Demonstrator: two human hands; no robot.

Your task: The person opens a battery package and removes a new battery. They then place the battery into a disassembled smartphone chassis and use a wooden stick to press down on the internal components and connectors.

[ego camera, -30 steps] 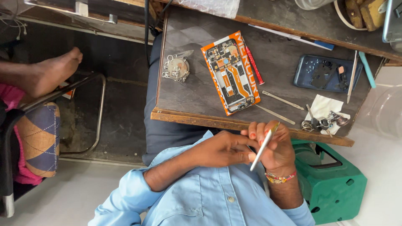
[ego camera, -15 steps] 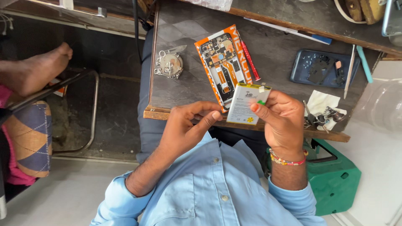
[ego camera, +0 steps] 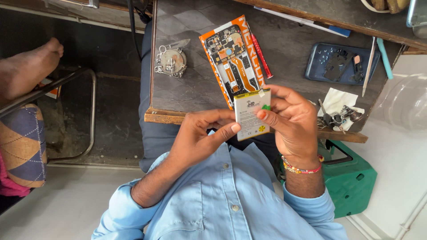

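Observation:
A white rectangular phone battery (ego camera: 251, 114) with a yellow round sticker and a green tab is held flat towards the camera by both hands. My left hand (ego camera: 200, 135) pinches its lower left edge with thumb and fingers. My right hand (ego camera: 293, 122), with a beaded bracelet at the wrist, grips its right side. Just behind the battery, an opened phone (ego camera: 232, 60) with an orange frame and bare circuit boards lies on the dark table (ego camera: 293, 53). A red screwdriver (ego camera: 260, 55) lies along the phone's right side.
A blue tray (ego camera: 340, 64) with screws and small parts sits at the right, with tweezers (ego camera: 368, 66) beside it. White tissue (ego camera: 336, 100) and keys (ego camera: 340, 116) lie near the front edge. A round metal keyring piece (ego camera: 172, 61) is at the left. A green box (ego camera: 353, 182) stands under the table. Another person's foot (ego camera: 26, 71) is far left.
The battery was edge-on and low by my chest; both hands have raised it to the table's front edge and turned its labelled face towards the camera.

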